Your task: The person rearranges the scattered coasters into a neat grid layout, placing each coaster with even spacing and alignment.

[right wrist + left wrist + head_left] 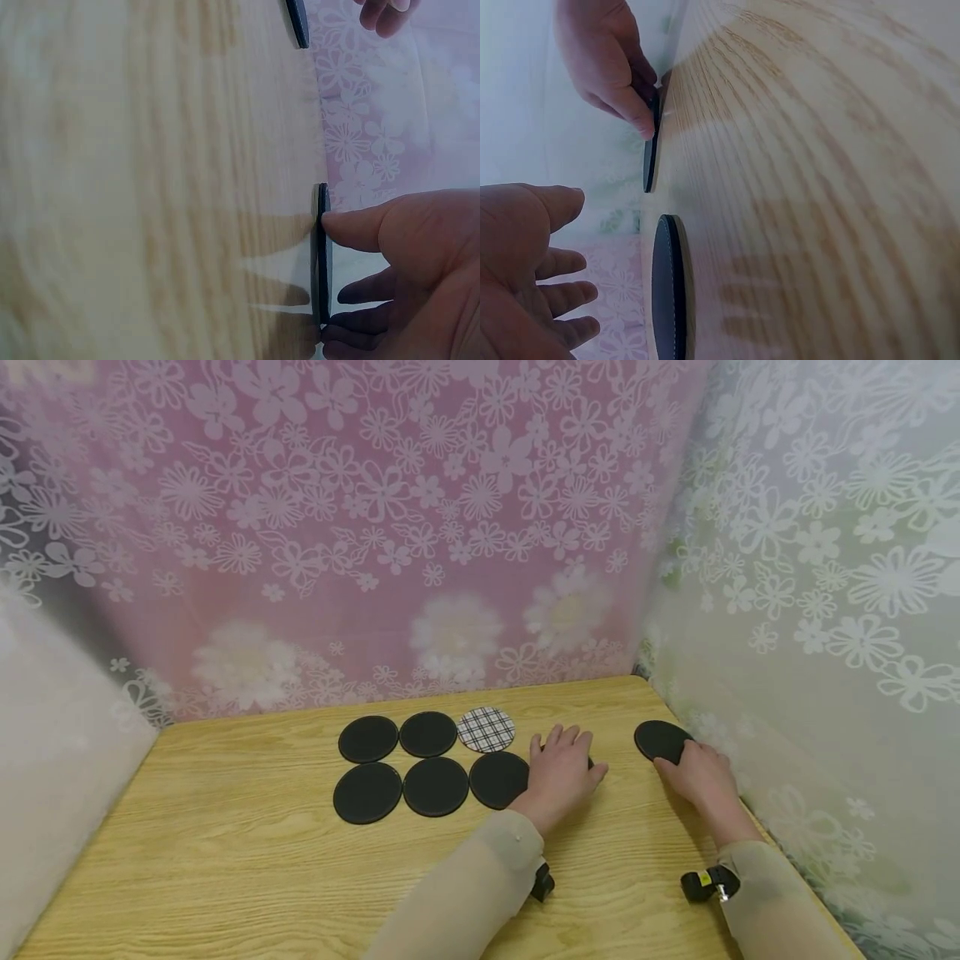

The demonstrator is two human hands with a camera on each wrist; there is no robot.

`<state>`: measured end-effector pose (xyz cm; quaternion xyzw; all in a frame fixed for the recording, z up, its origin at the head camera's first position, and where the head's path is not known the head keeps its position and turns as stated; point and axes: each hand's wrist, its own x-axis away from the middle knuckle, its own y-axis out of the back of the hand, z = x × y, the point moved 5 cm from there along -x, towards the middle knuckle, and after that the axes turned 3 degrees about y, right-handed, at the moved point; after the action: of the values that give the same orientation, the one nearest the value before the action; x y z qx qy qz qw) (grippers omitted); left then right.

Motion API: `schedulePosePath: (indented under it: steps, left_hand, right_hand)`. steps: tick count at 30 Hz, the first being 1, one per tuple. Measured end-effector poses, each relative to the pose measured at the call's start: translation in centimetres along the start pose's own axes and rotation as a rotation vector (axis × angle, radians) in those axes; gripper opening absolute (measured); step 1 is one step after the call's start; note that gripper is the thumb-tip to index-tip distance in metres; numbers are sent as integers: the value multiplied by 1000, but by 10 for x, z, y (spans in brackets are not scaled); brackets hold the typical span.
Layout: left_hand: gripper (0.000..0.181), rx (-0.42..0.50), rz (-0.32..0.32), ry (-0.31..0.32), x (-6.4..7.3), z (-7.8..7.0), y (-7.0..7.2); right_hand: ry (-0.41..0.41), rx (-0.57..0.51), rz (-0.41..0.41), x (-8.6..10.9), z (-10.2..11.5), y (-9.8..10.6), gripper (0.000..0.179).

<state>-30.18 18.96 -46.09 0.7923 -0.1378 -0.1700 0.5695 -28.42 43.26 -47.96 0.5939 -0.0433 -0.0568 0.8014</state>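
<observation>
My left hand [562,772] hovers over a black round coaster [666,292] at the end of the front row, fingers spread and slightly bent. In the left wrist view, a gap shows between this hand and the coaster, which the hand mostly hides in the head view. Farther right, my right hand [701,772] holds another black coaster [660,741] by its rim, thumb on one side and fingertips on the other. That coaster lies low at the table surface; whether it is lifted, I cannot tell.
Several black coasters [435,786] lie flat in two touching rows left of my left hand. In the back row, a white coaster [486,729] shows a black check pattern. Flowered curtains [375,527] border the wooden table [225,860] at the back and sides.
</observation>
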Motion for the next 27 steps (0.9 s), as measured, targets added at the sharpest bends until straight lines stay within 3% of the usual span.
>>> schedulePosePath:
  steps: [18, 27]
  left_hand:
    - [57, 0, -26, -19, 1, -3, -3]
    - [56, -12, -26, -9, 1, -3, -4]
  right_hand:
    - [21, 59, -24, 0, 3, 6, 64]
    - [10, 42, -26, 6, 4, 2, 67]
